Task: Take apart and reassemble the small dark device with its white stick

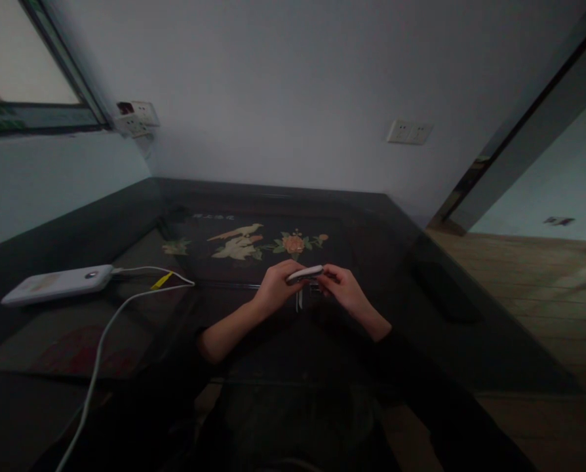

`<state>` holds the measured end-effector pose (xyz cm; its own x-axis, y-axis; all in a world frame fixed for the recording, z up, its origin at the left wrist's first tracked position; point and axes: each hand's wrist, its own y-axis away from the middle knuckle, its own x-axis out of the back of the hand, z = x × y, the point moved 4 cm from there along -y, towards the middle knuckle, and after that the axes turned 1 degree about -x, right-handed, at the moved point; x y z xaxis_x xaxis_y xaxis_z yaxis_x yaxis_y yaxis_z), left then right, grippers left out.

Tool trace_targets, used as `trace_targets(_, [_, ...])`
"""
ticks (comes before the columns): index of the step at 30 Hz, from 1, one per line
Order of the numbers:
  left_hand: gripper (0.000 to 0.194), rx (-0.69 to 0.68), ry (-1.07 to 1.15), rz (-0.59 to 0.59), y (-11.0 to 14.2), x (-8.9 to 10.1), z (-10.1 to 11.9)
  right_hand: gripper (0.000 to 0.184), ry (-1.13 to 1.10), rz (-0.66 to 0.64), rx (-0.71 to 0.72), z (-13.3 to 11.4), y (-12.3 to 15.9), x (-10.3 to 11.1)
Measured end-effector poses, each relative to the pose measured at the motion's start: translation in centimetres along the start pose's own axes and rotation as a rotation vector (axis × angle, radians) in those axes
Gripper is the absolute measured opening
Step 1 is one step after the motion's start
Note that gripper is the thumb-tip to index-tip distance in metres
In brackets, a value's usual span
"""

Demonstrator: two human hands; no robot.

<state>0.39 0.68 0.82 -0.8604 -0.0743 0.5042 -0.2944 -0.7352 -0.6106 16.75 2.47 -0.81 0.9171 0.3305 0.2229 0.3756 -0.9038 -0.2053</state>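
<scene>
Above the dark glossy table [253,341], my left hand [276,288] is closed around a small, flat white object with rounded edges [305,274]. It is tilted slightly, its right end higher. My right hand [345,292] pinches at that right end, fingertips bent together. Something small and shiny [314,287] shows just under the white object, between the hands; its kind is too dark to make out. Thin white strips [299,300] appear below my left fingers, and I cannot tell whether they hang there or are reflections.
A white power bank [59,284] lies on the left, with a white cable [99,351] carrying a yellow tag [162,281]. A dark flat object [445,292] lies to the right. Wall sockets [410,132] are behind the table. A bird-and-flower picture [238,248] decorates the tabletop.
</scene>
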Motion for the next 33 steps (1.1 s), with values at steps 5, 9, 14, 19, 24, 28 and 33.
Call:
trace_targets(5, [0.011,-0.019,-0.002,0.018,0.00,0.08,0.16,0.030,0.016,-0.015,0.008,-0.13,0.05,-0.12])
trace_targets(9, [0.015,0.005,-0.022,0.038,0.01,0.19,0.12,0.029,0.016,-0.004,0.012,-0.30,0.11,-0.06])
trace_targets(14, [0.012,-0.003,-0.023,0.037,-0.01,0.16,0.03,0.030,0.017,-0.003,0.013,-0.34,0.14,-0.01])
trace_targets(19, [0.010,0.001,-0.008,0.038,0.03,0.08,0.00,0.032,0.022,-0.008,0.013,-0.34,0.16,-0.03])
trace_targets(24, [0.009,0.027,0.015,0.046,-0.01,0.04,-0.17,0.036,0.020,-0.006,-0.009,-0.28,0.14,-0.02])
trace_targets(28, [0.009,0.032,0.029,0.053,-0.07,0.12,-0.02,0.038,-0.031,0.012,-0.020,-0.17,0.00,0.07])
trace_targets(33, [0.010,0.038,0.055,0.063,-0.04,0.39,0.48,0.036,-0.282,-0.078,-0.140,0.04,0.23,-0.44])
